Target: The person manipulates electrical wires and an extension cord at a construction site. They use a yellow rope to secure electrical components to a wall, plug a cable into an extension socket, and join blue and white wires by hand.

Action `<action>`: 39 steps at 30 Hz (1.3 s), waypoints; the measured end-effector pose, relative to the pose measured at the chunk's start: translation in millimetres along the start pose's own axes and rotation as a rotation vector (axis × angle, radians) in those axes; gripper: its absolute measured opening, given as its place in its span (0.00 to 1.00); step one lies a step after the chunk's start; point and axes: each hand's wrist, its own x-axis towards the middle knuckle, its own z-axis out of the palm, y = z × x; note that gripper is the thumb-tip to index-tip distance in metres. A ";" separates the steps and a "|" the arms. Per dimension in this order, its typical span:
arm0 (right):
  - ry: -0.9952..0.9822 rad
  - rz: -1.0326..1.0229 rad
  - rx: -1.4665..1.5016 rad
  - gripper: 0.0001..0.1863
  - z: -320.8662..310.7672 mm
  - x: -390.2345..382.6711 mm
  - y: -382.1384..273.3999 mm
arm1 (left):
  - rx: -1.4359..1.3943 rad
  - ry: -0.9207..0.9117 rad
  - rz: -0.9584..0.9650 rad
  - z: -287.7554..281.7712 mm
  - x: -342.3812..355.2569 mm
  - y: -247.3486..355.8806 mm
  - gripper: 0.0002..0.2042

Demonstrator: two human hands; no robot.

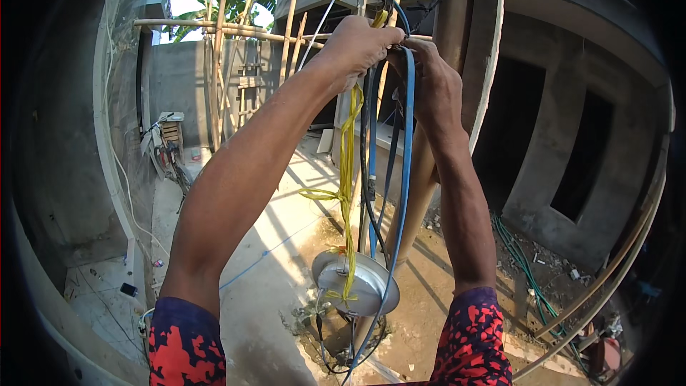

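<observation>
Both my hands are raised in front of a brown pole (451, 21). My left hand (355, 48) is closed around a yellow plastic cord (348, 150), which shows above the fist and hangs knotted below it. Fingertips of my right hand (434, 89) are pinched together at a blue strap (409, 121), touching or nearly touching the left fingers; the exact grip is partly hidden. Dark cables (365, 150) hang between the hands. Lower down, a round metal dish (366, 287) is tilted, with the yellow cord reaching its face.
Bamboo poles (221, 50) stand and cross at the back. Left, clutter (170, 136) leans near a wall, and a phone-like dark object (128, 289) lies on the ledge. A green hose (525, 264) and rubble lie at right, beside a grey wall with openings (582, 157).
</observation>
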 end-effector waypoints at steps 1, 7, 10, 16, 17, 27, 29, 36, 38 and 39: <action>-0.019 0.027 0.026 0.16 -0.3 -1.4 0.3 | -0.066 0.004 -0.042 1.6 -3.7 -0.8 0.09; -0.062 -0.077 -0.088 0.13 -14.4 5.7 0.9 | -0.299 -0.069 -0.135 -1.2 -0.4 -34.5 0.09; -0.157 -0.042 -0.056 0.13 -26.3 15.8 3.6 | -0.399 -0.061 -0.106 10.3 1.4 -47.5 0.10; -0.294 0.309 -0.001 0.14 -33.3 41.6 8.0 | -0.356 -0.057 0.036 20.8 9.5 -60.3 0.08; -0.274 0.365 0.039 0.15 -26.4 46.6 4.4 | -0.280 -0.025 0.100 17.5 13.7 -68.9 0.09; -0.261 0.624 0.028 0.14 -1.6 71.3 -3.9 | -0.218 0.034 0.184 -0.7 18.8 -74.1 0.14; -0.238 0.641 0.010 0.14 1.7 67.1 -9.9 | -0.230 -0.030 0.176 -4.5 19.3 -76.2 0.14; -0.119 0.685 -0.033 0.13 10.2 59.5 -23.9 | -0.227 -0.044 0.249 -0.3 21.5 -76.6 0.19; -0.113 0.680 -0.028 0.13 15.0 58.2 -19.4 | -0.194 0.017 0.291 1.5 21.9 -78.0 0.19; -0.110 0.672 -0.008 0.12 15.8 58.4 -17.1 | -0.202 0.009 0.291 2.0 21.4 -77.7 0.19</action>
